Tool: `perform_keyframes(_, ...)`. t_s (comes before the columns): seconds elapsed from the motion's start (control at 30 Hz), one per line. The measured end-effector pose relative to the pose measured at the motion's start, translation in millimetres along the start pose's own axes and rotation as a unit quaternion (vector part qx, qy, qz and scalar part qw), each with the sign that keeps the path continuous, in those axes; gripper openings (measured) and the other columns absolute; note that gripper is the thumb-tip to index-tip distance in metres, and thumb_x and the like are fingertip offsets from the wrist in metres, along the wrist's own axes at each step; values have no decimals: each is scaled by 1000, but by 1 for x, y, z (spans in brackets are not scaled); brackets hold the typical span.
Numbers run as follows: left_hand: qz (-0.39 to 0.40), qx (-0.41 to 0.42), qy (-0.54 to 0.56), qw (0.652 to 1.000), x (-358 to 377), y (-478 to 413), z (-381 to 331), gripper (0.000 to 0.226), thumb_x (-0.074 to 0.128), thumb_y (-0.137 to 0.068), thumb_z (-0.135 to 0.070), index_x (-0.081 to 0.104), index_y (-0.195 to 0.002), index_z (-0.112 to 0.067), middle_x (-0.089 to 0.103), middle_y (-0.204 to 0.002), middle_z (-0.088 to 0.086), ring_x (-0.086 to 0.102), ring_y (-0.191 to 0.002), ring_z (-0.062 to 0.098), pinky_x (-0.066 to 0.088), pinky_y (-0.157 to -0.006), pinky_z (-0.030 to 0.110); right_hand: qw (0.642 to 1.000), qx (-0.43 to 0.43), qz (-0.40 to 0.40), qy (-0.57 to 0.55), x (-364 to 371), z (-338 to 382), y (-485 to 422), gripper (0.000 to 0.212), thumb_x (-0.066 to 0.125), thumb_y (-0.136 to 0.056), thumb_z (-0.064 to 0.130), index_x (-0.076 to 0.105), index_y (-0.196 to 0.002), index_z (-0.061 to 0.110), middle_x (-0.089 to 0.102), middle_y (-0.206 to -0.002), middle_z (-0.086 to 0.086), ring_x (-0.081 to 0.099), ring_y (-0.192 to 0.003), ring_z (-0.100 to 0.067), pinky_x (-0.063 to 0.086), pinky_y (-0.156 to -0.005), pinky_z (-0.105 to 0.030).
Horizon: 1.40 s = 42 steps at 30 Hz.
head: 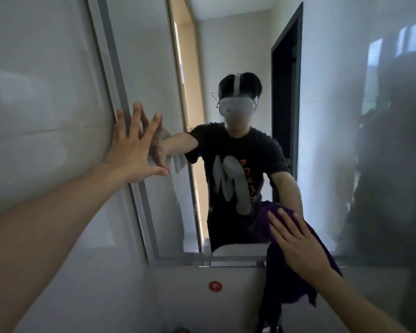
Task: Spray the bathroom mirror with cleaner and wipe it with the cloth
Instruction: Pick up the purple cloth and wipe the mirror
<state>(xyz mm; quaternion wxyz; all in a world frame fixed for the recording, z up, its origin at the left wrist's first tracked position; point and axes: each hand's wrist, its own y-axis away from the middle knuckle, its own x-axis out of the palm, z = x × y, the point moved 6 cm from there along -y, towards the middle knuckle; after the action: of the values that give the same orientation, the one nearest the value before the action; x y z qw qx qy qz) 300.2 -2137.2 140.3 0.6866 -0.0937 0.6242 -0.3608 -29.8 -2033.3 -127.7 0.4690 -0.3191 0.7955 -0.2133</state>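
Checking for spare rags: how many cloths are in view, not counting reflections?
1: the purple cloth, pressed against the mirror near its lower edge under the right hand. Others may be out of frame.

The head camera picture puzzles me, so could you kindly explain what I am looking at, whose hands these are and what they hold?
There is no machine here: a person wears a camera on the head, which looks forward and down at their own two bare hands. Most of the picture is a bathroom mirror, so the figure with the white headset is that same person's reflection. The left hand is spread open, with its fingertips against the mirror's left edge. The right hand lies flat on a purple cloth and presses it to the lower glass; the cloth's end hangs below the mirror. Under the mirror is a white surface with a small round red sticker. No spray bottle shows.
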Motion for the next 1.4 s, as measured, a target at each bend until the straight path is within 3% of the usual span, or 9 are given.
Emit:
perform_keyframes(0.1,6,-12,15,1000,-1,2,1,148,76,-60,-80,-43,-140,-43,-69,-129,-7,-46,-134,34,-6,-123,61,994,99,35,-15,-5,-41,23,65,33,-84,17,53,-142,-5,32,-160,-20,9,-157,-40,19,-122,-59)
perform_keyframes(0.27,-29,-18,48,998,-2,2,-3,148,84,-59,-72,-21,-158,-35,-40,-162,5,-24,-152,41,1,-123,61,979,198,36,-38,-26,-69,31,67,33,-84,16,49,-142,-13,36,-159,-29,20,-153,-46,21,-120,-61)
perform_keyframes(0.47,-112,60,106,986,-12,-5,-66,99,57,-91,-63,-8,-159,-33,-15,-170,6,-16,-156,31,2,-126,55,929,348,21,-126,-46,-35,-20,87,71,-67,-1,42,-149,-6,21,-165,-28,9,-155,-46,18,-125,-58)
perform_keyframes(0.57,-149,142,133,970,-31,-6,-119,84,49,-94,-58,-1,-159,-39,-9,-171,5,-11,-157,31,4,-126,55,957,264,11,-119,-49,14,-69,76,77,-66,12,58,-139,0,20,-166,-24,11,-154,-46,15,-124,-61)
perform_keyframes(0.7,-153,242,121,950,-44,-5,-201,82,48,-91,-58,7,-160,-38,-1,-171,7,-5,-156,36,1,-123,57,995,33,41,-81,-47,97,-121,84,63,-91,31,21,-162,15,-3,-171,-9,-10,-157,-36,-14,-122,-57)
perform_keyframes(0.83,-97,252,32,962,-2,-9,-235,95,48,-90,-72,-8,-160,-41,-27,-168,2,-30,-151,35,-12,-122,63,991,-112,76,-21,-34,136,-117,57,54,-93,47,51,-148,34,47,-156,14,37,-149,-15,3,-124,-49)
perform_keyframes(1.0,-153,247,-4,957,26,-23,-230,113,64,-81,-70,-11,-160,-40,-28,-168,4,-33,-150,35,-13,-121,64,986,-156,39,42,-4,67,-64,77,58,-89,44,31,-159,23,19,-171,1,6,-159,-26,-5,-127,-50)
perform_keyframes(1.27,-150,227,-10,962,30,-19,-237,116,69,-79,-66,-8,-161,-36,-33,-165,4,-31,-151,38,-11,-120,67,997,37,52,50,-17,-160,49,85,64,-76,23,31,-153,6,26,-166,-9,9,-156,-35,0,-128,-50)
perform_keyframes(1.4,-126,218,-22,968,29,-17,-240,117,68,-81,-66,-17,-157,-36,-36,-164,5,-35,-148,39,-14,-119,67,917,397,43,-12,-27,-238,87,97,66,-75,5,16,-157,-9,24,-164,-29,15,-154,-43,7,-128,-46)
